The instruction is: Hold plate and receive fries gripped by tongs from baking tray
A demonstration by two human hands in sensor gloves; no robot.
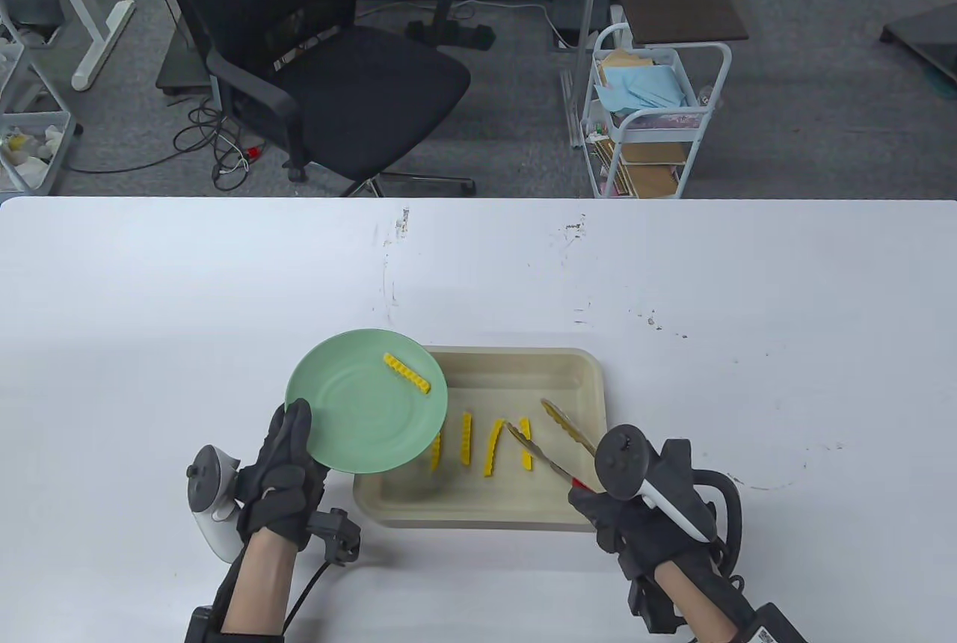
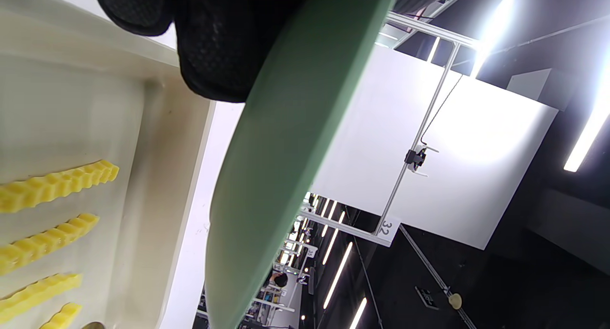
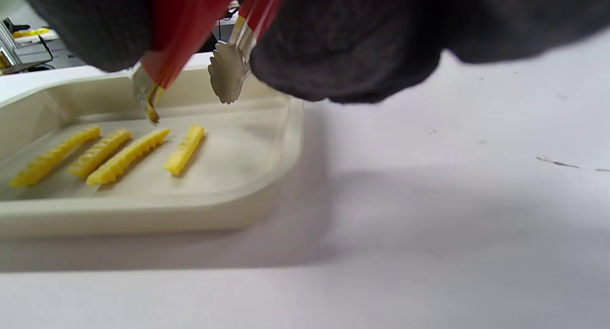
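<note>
Green plate (image 1: 359,411) between left fingers (image 1: 291,434).

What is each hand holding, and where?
Left hand grips the green plate by its near rim; right hand holds the tongs by their red handles.

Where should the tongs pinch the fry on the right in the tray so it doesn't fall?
Probably across its middle, coming down from above. That fry lies flat on the baking tray, long and thin, with a bare gap beside it. The tongs, held open over it by the right hand, could drop one tip on each long side.
</note>
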